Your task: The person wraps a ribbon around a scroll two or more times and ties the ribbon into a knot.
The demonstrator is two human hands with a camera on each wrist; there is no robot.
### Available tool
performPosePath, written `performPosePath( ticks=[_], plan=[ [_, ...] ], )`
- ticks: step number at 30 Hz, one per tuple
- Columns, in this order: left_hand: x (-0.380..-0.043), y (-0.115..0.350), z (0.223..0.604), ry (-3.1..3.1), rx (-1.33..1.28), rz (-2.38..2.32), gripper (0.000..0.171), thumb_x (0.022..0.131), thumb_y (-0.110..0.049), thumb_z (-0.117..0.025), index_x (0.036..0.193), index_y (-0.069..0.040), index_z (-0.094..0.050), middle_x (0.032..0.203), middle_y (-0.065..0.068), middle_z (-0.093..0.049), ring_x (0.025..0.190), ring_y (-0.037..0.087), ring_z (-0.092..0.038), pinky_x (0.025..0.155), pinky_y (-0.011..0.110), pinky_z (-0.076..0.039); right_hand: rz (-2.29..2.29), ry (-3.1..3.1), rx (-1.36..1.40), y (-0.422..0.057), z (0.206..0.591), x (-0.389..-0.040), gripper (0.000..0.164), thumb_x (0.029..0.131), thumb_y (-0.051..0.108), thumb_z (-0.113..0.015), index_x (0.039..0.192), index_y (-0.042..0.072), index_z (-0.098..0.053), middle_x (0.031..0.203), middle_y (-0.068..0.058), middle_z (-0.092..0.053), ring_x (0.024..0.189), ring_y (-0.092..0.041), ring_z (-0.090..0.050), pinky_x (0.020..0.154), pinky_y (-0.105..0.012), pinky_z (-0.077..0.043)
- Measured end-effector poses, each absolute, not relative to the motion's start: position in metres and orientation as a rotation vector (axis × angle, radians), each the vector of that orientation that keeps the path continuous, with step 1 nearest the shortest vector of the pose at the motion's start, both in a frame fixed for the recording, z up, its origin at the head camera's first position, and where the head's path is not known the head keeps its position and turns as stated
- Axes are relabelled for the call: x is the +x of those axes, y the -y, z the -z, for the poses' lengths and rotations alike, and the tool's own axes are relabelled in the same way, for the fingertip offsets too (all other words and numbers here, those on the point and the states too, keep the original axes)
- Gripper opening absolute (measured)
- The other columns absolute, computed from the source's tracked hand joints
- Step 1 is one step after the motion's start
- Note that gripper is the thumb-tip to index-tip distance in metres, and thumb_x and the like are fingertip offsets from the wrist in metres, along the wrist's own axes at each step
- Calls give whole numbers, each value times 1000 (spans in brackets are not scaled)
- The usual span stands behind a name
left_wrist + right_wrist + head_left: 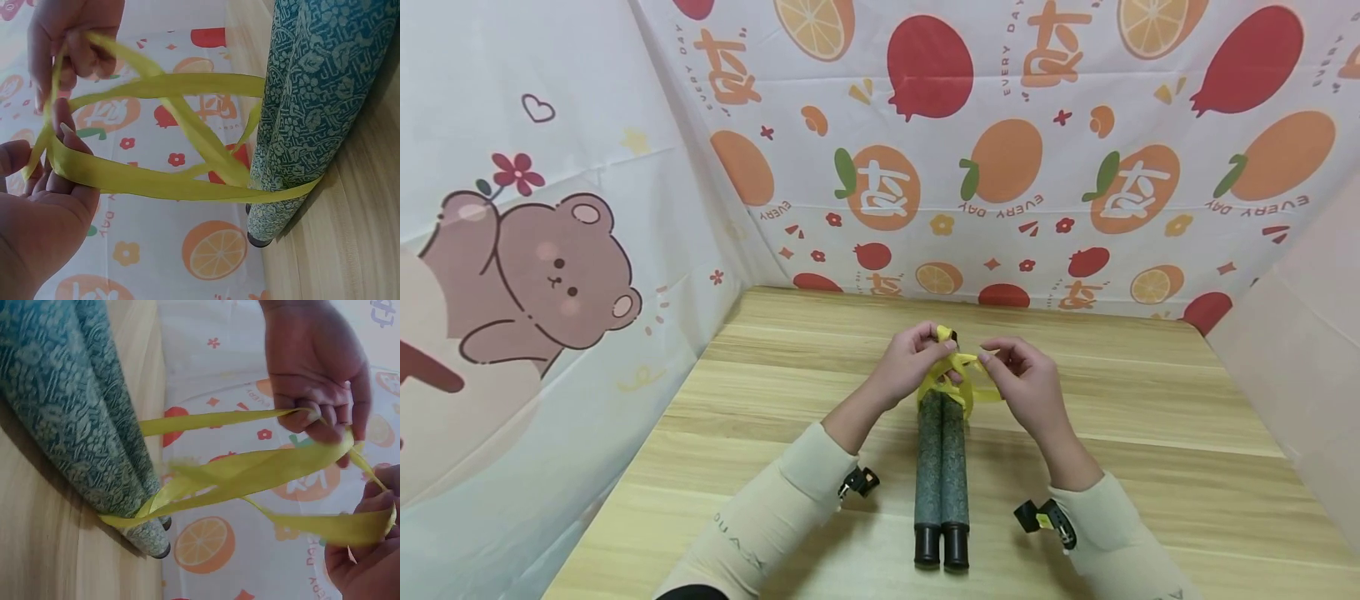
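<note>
Two rolled scrolls (929, 458) in green patterned cloth, with dark end knobs, lie side by side on the wooden table. A yellow ribbon (150, 176) passes around their far part and rises from them in loose loops. My left hand (910, 365) pinches the ribbon between thumb and fingers above the far ends. To its right, my right hand (1028, 385) holds another stretch of ribbon by thumb and fingertips. Strands of the ribbon (250, 475) cross between the hands in the right wrist view. The hands partly hide the scrolls' far ends in the head view.
The wooden table (760, 433) meets a fruit-printed cloth (1037, 225) at its back edge. On the left hangs a cloth with a bear print (561, 267). Dark wrist cameras (859, 481) sit at both sleeve cuffs, above the table.
</note>
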State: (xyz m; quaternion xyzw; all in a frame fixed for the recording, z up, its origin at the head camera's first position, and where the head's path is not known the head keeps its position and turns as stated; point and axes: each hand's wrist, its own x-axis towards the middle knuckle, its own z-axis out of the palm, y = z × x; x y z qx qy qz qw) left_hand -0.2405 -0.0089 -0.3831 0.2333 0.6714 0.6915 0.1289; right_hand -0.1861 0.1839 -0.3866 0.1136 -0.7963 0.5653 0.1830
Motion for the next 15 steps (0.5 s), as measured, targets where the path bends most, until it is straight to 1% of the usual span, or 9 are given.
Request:
performPosePath(
  ticks=[1,2,4,5,8,11,15],
  plan=[
    [-241,9,382,-1969,672,-2015,21,101,-15,-55,107,4,-57,94,16,-72,73,17,-71,69,35,-58,-1645,2242,308,-186,388,-187,14,94,12,-67,108,7,-68,72,-7,-61,46,-11,-47,41,-26,-43],
    [-241,10,382,-1987,659,-2018,20,101,-16,-56,106,3,-58,94,14,-73,74,16,-71,68,33,-58,-1705,2239,301,-187,389,-187,15,95,12,-66,109,8,-67,70,-7,-61,45,-11,-46,39,-27,-42],
    [-241,10,381,-2019,655,-2021,19,100,-16,-56,106,2,-60,99,16,-74,77,15,-69,66,30,-56,-1829,2264,279,-187,389,-185,18,94,9,-64,112,7,-62,68,-7,-63,42,-11,-45,37,-28,-41],
    [-241,11,380,-2033,654,-2018,20,100,-17,-56,106,2,-60,101,16,-74,78,13,-68,65,29,-55,-1896,2274,274,-187,393,-186,20,94,10,-65,113,8,-60,66,-7,-64,41,-12,-45,37,-28,-41],
    [-241,10,380,-2020,663,-2029,19,101,-17,-57,106,1,-60,102,16,-73,82,12,-67,70,33,-57,-2008,2335,274,-185,400,-185,25,93,14,-68,113,8,-54,59,-6,-59,39,-11,-44,36,-26,-39],
    [-240,10,380,-2009,679,-2036,16,100,-16,-58,105,0,-60,99,13,-73,88,13,-68,78,37,-58,-1968,2408,302,-180,410,-185,31,90,21,-72,111,7,-54,53,-3,-52,38,-10,-42,36,-24,-36],
    [-239,10,381,-1992,695,-2044,15,100,-15,-58,104,0,-61,96,12,-73,91,14,-68,83,35,-57,-1803,2467,320,-174,422,-187,34,89,22,-75,110,6,-54,53,-2,-50,40,-12,-43,37,-24,-36]
  ],
)
